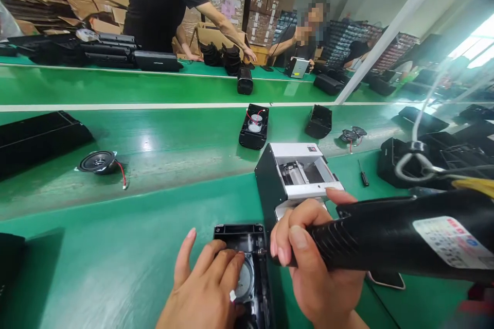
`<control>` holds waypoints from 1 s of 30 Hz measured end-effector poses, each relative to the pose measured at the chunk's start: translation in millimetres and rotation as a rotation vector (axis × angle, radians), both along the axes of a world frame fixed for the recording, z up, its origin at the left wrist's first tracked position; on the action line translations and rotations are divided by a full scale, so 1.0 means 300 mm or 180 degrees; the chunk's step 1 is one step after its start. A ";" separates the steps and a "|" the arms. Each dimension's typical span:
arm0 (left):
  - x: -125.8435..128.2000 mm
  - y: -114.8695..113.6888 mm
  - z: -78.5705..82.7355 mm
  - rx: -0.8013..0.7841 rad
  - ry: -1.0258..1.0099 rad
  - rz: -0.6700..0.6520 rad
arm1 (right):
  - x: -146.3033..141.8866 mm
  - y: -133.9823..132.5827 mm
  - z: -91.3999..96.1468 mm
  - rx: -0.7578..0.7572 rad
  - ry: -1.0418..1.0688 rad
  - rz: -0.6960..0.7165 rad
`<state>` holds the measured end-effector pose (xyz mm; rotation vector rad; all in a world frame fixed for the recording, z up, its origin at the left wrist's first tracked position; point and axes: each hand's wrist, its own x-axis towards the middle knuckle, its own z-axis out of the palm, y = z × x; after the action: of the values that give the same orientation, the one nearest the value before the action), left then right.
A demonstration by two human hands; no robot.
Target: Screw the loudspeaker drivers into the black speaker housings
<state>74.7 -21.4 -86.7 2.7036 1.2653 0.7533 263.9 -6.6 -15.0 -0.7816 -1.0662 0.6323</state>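
Low in the middle of the head view lies a long black plastic housing (264, 288) with a round loudspeaker (244, 281) set in it. My left hand (210, 282) is over its left side, fingers bent onto the loudspeaker's edge and the little finger sticking out. A small white connector (232, 296) shows beside that hand. My right hand (316, 257) is wrapped round a black electric screwdriver (386, 231), held almost level. The screwdriver's tip points left at a screw by the housing's right wall. The left thumb is mostly hidden.
A white and grey screw feeder (297, 169) stands just behind my right hand. On the belt beyond are a loose loudspeaker (98, 162), an open housing with a speaker (254, 127) and a black box (318, 121). A small screwdriver (363, 175) lies right. Two people (165, 4) work opposite.
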 end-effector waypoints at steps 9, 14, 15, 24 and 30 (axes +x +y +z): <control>0.030 -0.023 0.033 -0.0347 -0.0013 0.0292 | 0.013 0.004 -0.031 -0.0049 -0.0098 0.0240; 0.023 -0.019 0.039 -0.0330 -0.0016 0.0226 | 0.009 0.004 -0.054 -0.0118 -0.0276 0.0073; 0.019 -0.016 0.037 -0.0325 -0.0024 0.0204 | 0.008 0.005 -0.059 -0.0130 -0.0335 0.0030; 0.036 -0.017 0.067 -0.0423 -0.0052 0.0159 | 0.011 0.017 -0.090 -0.0127 -0.0450 0.0139; 0.054 -0.030 0.084 -0.0575 0.0048 0.0267 | 0.033 0.015 -0.128 -0.0256 -0.0809 0.0373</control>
<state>91.0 -30.2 -61.5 2.5323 1.3853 0.5951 274.0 -2.2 -53.5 -0.8906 -1.3326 0.6909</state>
